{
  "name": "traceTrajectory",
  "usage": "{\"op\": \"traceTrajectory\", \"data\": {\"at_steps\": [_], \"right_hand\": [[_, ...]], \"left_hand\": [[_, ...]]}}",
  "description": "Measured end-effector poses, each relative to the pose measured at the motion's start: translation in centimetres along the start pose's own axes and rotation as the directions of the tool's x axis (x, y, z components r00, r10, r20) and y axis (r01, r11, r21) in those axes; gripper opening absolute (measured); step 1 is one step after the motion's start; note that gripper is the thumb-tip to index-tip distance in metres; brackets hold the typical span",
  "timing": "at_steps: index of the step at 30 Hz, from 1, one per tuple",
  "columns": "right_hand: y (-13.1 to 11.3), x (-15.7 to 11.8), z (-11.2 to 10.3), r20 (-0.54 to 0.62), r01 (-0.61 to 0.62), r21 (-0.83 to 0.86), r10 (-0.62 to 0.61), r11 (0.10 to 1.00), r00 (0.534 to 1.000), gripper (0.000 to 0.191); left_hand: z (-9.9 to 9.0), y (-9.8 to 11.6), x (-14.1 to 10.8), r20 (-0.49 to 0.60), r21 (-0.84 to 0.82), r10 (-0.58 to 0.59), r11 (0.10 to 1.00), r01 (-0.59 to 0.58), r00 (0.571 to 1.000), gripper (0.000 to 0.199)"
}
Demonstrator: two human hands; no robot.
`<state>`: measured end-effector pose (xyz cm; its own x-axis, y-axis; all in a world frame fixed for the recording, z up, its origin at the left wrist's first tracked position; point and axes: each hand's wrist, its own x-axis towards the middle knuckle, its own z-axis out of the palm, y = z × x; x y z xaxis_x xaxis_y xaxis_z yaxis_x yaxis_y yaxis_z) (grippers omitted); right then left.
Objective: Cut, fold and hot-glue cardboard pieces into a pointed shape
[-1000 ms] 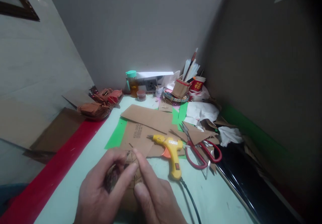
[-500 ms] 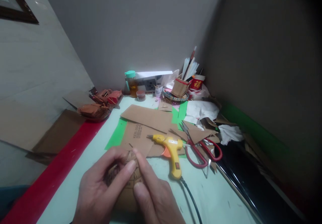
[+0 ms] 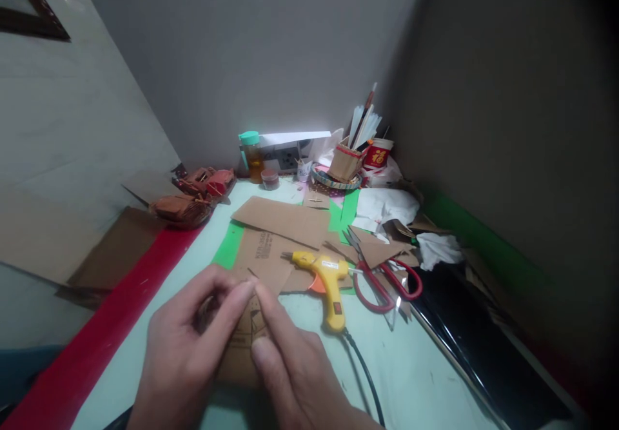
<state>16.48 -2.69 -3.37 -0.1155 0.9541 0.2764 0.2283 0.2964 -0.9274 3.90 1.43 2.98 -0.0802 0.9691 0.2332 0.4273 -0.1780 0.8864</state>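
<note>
At the near side of the table, my left hand (image 3: pixel 188 340) is closed, thumb and forefinger pinched together at the edge of a brown piece of cardboard (image 3: pixel 257 320). My right hand (image 3: pixel 294 365) meets it from the right, its thumb and forefinger closed on the same piece. Dark printed marks show on the cardboard between the hands; the fingers cover much of it. A thin dark sliver (image 3: pixel 250 272) pokes out just beyond the fingertips. Right of my hands lies a yellow glue gun (image 3: pixel 331 282), its nozzle pointing left and its cord trailing toward me.
Red-handled scissors (image 3: pixel 387 285) lie among cardboard scraps on the right. Flat cardboard sheets (image 3: pixel 285 220) are ahead. Farther back stand a bottle (image 3: pixel 252 159), a stick holder (image 3: pixel 345 162) and a red cup (image 3: pixel 378 154). Brown model pieces (image 3: pixel 181 209) sit at left, a glossy black panel (image 3: pixel 483 352) at right.
My hands have shifted slightly up and left in view, and the left thumb tip now sits closer to the right forefinger. The whole scene has moved a little with the camera.
</note>
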Motion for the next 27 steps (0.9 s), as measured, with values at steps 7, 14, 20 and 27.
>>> {"op": "traceTrajectory", "data": {"at_steps": [7, 14, 20, 27], "right_hand": [[-1.0, 1.0, -1.0, 0.138, -0.005, 0.045, -0.001, 0.999, 0.99, 0.061], [-1.0, 1.0, -1.1, 0.157, 0.04, 0.038, -0.045, 0.998, 0.987, 0.061], [-0.8, 0.5, -0.7, 0.1, 0.071, 0.023, -0.073, 0.997, 0.992, 0.056], [-0.4, 0.1, -0.3, 0.101, 0.086, -0.038, -0.082, 0.996, 0.991, 0.057]], "left_hand": [[0.2, 1.2, -0.6, 0.007, -0.058, -0.094, 0.994, 0.095, 0.996, 0.023], [-0.7, -0.5, -0.1, 0.082, 0.041, 0.039, 0.998, -0.043, 0.996, 0.023], [-0.9, -0.9, -0.1, 0.1, 0.042, 0.091, 0.995, -0.095, 0.991, 0.022], [0.3, 1.0, -1.0, 0.001, -0.013, -0.044, 0.999, 0.044, 0.999, 0.022]]}}
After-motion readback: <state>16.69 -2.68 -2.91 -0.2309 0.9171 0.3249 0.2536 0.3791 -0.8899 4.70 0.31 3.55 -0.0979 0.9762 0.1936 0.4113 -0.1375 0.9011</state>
